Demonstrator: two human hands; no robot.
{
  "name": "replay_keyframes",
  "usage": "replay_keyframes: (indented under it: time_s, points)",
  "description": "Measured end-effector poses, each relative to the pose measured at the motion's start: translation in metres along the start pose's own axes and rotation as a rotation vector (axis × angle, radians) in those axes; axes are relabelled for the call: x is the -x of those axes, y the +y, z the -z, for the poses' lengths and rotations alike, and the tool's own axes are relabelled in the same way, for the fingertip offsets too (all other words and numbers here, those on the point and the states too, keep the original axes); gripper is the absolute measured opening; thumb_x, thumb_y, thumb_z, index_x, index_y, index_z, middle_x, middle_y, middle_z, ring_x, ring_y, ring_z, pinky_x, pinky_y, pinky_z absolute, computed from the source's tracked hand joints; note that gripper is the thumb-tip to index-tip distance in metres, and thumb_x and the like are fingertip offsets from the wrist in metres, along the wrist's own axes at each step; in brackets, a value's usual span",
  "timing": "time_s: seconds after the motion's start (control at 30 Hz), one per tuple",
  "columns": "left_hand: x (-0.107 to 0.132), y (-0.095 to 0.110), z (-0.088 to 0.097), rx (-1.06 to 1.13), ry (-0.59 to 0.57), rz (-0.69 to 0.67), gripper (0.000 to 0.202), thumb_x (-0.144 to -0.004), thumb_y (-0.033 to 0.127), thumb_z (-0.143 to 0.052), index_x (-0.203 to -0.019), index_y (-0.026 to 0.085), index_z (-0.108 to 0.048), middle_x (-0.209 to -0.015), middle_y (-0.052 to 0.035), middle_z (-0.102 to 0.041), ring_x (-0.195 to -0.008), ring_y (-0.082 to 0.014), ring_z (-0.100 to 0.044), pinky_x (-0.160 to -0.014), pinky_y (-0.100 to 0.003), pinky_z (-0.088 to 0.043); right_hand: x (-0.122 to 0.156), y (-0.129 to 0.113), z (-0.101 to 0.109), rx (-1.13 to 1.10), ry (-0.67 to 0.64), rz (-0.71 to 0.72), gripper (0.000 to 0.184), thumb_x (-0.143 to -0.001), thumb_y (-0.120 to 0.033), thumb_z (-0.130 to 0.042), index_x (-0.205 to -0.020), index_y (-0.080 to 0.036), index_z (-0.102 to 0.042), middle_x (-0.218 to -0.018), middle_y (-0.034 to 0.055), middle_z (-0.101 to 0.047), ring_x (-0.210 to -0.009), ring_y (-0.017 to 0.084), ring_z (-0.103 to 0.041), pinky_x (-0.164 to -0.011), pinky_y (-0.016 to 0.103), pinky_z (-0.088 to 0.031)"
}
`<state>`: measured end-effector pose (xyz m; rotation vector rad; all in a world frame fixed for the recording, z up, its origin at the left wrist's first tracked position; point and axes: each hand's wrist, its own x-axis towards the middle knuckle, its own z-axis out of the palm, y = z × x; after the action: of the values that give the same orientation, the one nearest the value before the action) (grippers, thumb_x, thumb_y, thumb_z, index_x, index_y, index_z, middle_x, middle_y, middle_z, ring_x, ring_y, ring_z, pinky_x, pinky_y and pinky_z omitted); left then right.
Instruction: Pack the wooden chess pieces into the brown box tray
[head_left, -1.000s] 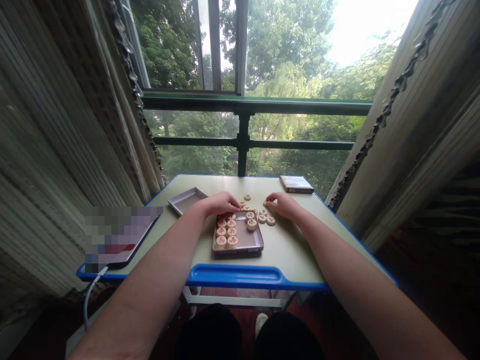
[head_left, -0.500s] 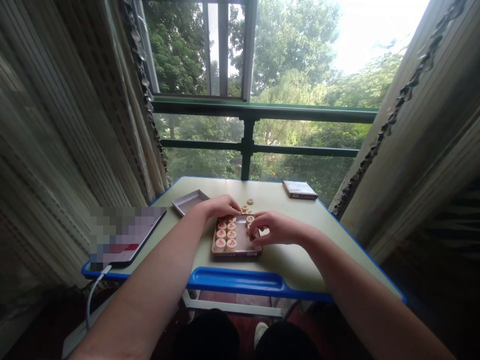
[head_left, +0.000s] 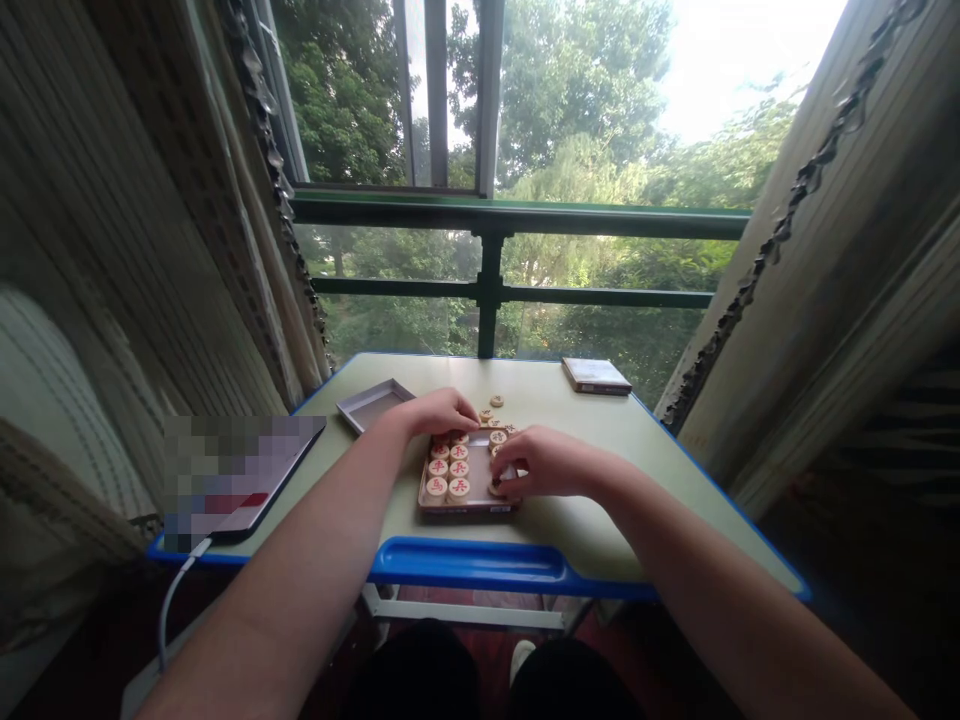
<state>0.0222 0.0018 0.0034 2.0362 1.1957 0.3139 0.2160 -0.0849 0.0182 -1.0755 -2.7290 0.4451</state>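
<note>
Pinches a round piece (head_left: 495, 488) with the right hand (head_left: 544, 462), fingers closed on it at the near right corner of the tray (head_left: 465, 507). Rests the left hand (head_left: 439, 410) on the tray's far edge, fingers bent down; grip there impossible to tell. Has the tray mid-tabletop (head_left: 600, 480), long axis apparently pointing toward the window, with two columns of red-marked pieces (head_left: 448, 476) face up along its left side. Has loose pieces (head_left: 491, 405) just beyond, a second tray (head_left: 373, 402) far left and a small box (head_left: 596, 375) well apart.

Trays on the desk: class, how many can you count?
2. The near tray holds round game pieces, with the left hand at its far edge and the right hand at its right side. The second tray lies further left.
</note>
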Motion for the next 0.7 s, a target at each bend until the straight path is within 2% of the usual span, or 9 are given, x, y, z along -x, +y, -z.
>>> replay_keyframes:
  time_s: [0.2, 0.37, 0.6, 0.7]
  points:
    - [-0.0006, -0.0003, -0.0002, -0.029, 0.012, -0.009, 0.03, -0.063, 0.037, -0.066, -0.082, 0.015, -0.072, -0.055, 0.0013, -0.057, -0.052, -0.0095, -0.044, -0.051, -0.022, -0.034, -0.0009, -0.003, -0.0012, 0.057, 0.013, -0.059, 0.012, -0.068, -0.026, -0.065, -0.073, -0.017, -0.068, -0.068, 0.0016, -0.062, -0.057, 0.009, -0.047, -0.053, 0.02, -0.032]
    - [-0.0001, 0.0001, 0.0006, -0.016, -0.008, 0.005, 0.033, -0.063, 0.041, -0.066, -0.083, 0.015, -0.071, -0.053, 0.001, -0.056, -0.05, -0.0099, -0.044, -0.049, -0.022, -0.033, -0.0011, -0.0058, -0.0019, 0.06, 0.021, -0.009, 0.016, -0.069, -0.024, -0.062, -0.082, -0.021, -0.07, -0.069, 0.0008, -0.063, -0.057, 0.009, -0.048, -0.053, 0.021, -0.032]
    - [0.0015, 0.0029, 0.0001, -0.007, -0.01, 0.036, 0.032, -0.062, 0.039, -0.066, -0.083, 0.015, -0.07, -0.057, 0.0007, -0.057, -0.05, -0.009, -0.043, -0.047, -0.021, -0.031, -0.002, -0.0058, -0.0029, 0.121, 0.045, -0.041, 0.011, -0.068, -0.024, -0.061, -0.074, -0.018, -0.069, -0.069, 0.0029, -0.065, -0.059, 0.011, -0.051, -0.055, 0.022, -0.034]
    - [0.0018, 0.0041, -0.0002, -0.008, -0.016, 0.042, 0.03, -0.064, 0.037, -0.065, -0.083, 0.014, -0.07, -0.054, 0.0014, -0.054, -0.049, -0.0088, -0.041, -0.046, -0.021, -0.03, -0.0021, -0.0048, -0.0036, 0.114, 0.05, -0.033, 0.017, -0.069, -0.025, -0.061, -0.082, -0.02, -0.07, -0.071, 0.0027, -0.065, -0.06, 0.012, -0.052, -0.055, 0.022, -0.035]
